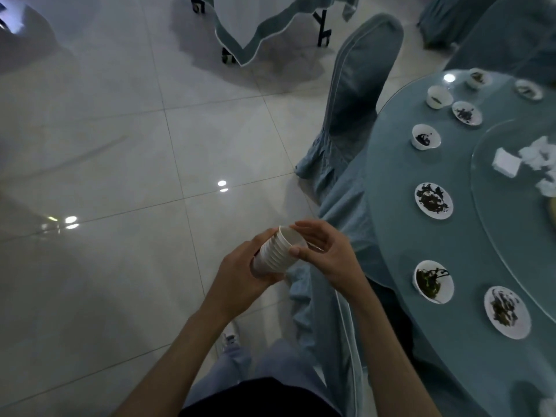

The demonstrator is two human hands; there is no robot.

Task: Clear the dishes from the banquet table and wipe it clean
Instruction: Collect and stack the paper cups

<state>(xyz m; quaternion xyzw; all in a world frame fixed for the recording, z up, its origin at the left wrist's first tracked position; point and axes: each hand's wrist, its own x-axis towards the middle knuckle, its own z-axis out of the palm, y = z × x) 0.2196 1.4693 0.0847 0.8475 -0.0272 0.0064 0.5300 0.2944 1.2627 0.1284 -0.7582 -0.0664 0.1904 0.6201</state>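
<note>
Above the pale tiled floor [120,145], off the bench's left edge, my left grip [240,275] clasps a tilted stack of white ribbed cups [278,251]; my right grip [328,251] pinches its rim. Along the round blue glass-topped bench [400,236] stand small white bowls [433,201] holding dark scraps.
</note>
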